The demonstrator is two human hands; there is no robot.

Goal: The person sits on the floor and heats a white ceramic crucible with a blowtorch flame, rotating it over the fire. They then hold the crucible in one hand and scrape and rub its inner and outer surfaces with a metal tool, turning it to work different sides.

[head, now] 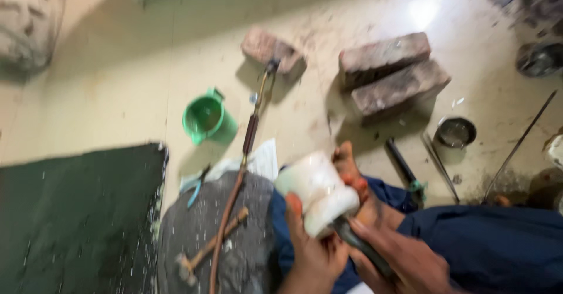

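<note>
My left hand (pixel 314 253) grips a white block-shaped lump (pixel 316 191) from below and holds it over my lap. My right hand (pixel 404 259) is closed on a dark tool handle (pixel 363 244) whose tip meets the lump's lower end. My bare foot (pixel 352 168) shows just behind the lump. Both legs are in dark blue trousers (pixel 487 241). The frame is motion-blurred, so the lump's surface detail is unclear.
A torch with a brass tube and hose (pixel 249 135) rests its tip on a brick (pixel 272 50). Two stacked bricks (pixel 393 74) lie right of it. Also around: a green cup (pixel 205 118), small metal bowl (pixel 456 132), hammer (pixel 208 250), dark green sheet (pixel 76 218), metal rods (pixel 519 144).
</note>
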